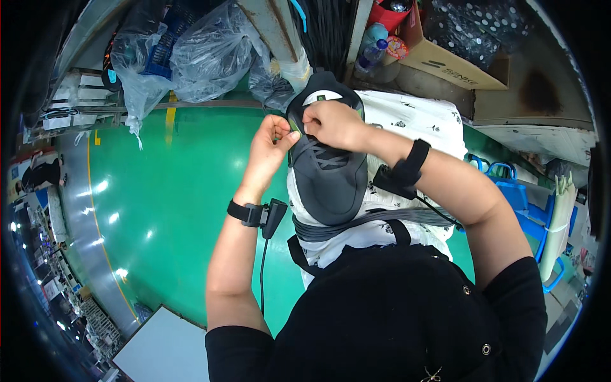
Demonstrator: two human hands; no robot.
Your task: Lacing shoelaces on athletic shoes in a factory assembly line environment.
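Observation:
A dark grey lace-up sneaker (328, 191) lies with its toe toward me on a white patterned cloth (414, 121). Its grey shoelace (324, 155) crosses over the tongue. My left hand (272, 145) is at the left side of the shoe's opening, thumb and fingers pinched together. Across the upper part of the tongue reaches my right hand (334, 125), its fingertips also pinched, close to the left row of eyelets. What either pinch holds is too small to make out. The right hand hides part of the collar and upper lacing.
Black cords (328, 35) hang in a bundle beyond the shoe. Clear plastic bags (213, 51) are at the far left. A cardboard box (452, 67) and a bottle (372, 56) stand at the far right. Blue chairs (519, 194) are to the right, green floor (210, 159) to the left.

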